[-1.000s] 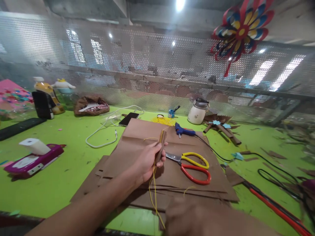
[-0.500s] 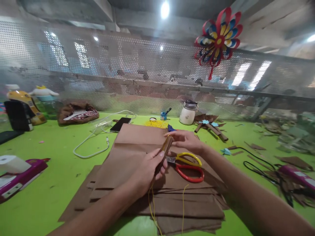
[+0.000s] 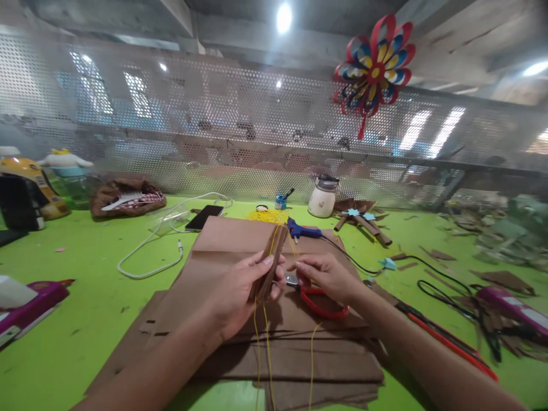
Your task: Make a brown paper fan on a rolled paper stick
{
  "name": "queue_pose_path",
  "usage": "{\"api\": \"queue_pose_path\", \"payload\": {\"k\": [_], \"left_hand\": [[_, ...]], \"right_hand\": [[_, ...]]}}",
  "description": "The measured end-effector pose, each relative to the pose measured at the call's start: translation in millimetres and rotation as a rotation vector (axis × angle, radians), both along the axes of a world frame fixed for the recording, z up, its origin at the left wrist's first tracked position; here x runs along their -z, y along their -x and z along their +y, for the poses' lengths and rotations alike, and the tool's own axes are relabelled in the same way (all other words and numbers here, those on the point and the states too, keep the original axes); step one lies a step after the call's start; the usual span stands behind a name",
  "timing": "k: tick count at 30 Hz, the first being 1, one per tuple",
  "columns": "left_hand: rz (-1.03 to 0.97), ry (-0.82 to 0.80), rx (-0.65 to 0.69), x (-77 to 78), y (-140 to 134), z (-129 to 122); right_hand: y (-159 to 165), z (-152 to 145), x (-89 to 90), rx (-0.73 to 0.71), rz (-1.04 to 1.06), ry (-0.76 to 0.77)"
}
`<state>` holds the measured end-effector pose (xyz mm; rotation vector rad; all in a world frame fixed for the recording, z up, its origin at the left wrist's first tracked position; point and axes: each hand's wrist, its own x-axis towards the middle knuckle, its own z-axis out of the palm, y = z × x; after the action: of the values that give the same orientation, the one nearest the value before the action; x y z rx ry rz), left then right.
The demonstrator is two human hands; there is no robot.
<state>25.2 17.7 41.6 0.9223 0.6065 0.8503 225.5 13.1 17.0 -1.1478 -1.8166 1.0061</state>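
Note:
My left hand [image 3: 244, 285] is closed round a narrow folded bundle of brown paper [image 3: 273, 257], held tilted above the stack. A yellow thread [image 3: 266, 331] runs along the bundle's face, and its strands hang down below. My right hand [image 3: 327, 277] is closed in a pinch just right of the bundle, where the thread coming over the bundle's top runs down to the fingertips. Under that hand lie scissors [image 3: 325, 308] with a red handle loop showing; the hand covers the yellow loop. Beneath everything is a stack of brown paper sheets [image 3: 222, 234].
A blue glue gun [image 3: 303, 229] lies at the stack's far edge, its cord trailing right. Behind stand a white jar [image 3: 323, 200] and a yellow thread heap [image 3: 269, 216]. A red-edged cutter [image 3: 454, 337] lies right; a phone [image 3: 204, 218] and white cable [image 3: 149, 273] lie left.
My right hand has moved down from the bundle's top to over the scissors, drawing the thread. The bundle has shifted slightly left. The glue gun and cutter have come into fuller view.

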Motion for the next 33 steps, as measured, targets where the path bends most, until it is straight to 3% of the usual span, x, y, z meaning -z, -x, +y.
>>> {"api": "queue_pose_path", "payload": {"k": [4, 10, 14, 18, 21, 25, 27, 29, 31, 33], "left_hand": [[-0.004, -0.006, -0.101, 3.1, 0, 4], [-0.015, 0.038, -0.031, -4.8, -6, -6], [-0.035, 0.030, -0.010, -1.9, -8, -8], [-0.027, 0.105, -0.081, 4.7, -8, -1], [0.005, 0.135, -0.172, 6.6, -7, 5], [0.043, 0.097, -0.237, 6.2, -1, 15], [0.071, 0.077, -0.264, 7.5, 2, 21], [0.102, 0.071, -0.280, 11.3, 5, 27], [0.123, 0.063, -0.254, 17.2, 6, 31], [0.132, 0.047, -0.213, 23.9, 5, 33]], "right_hand": [[23, -15, 3.2, 0.000, -0.120, -0.110], [44, -21, 14.3, 0.019, -0.241, -0.206], [51, -23, 15.8, 0.003, -0.314, -0.271], [54, -27, 15.7, -0.016, -0.477, -0.307], [58, -35, 14.1, -0.109, -0.644, -0.320], [66, -64, -3.9, -0.283, -0.830, -0.419], [64, -79, -20.6, -0.442, -0.818, -0.476], [53, -82, -37.3, -0.501, -0.752, -0.460], [34, -64, -48.4, -0.396, -0.660, -0.380], [9, -26, -50.5, -0.075, -0.626, -0.355]]}}
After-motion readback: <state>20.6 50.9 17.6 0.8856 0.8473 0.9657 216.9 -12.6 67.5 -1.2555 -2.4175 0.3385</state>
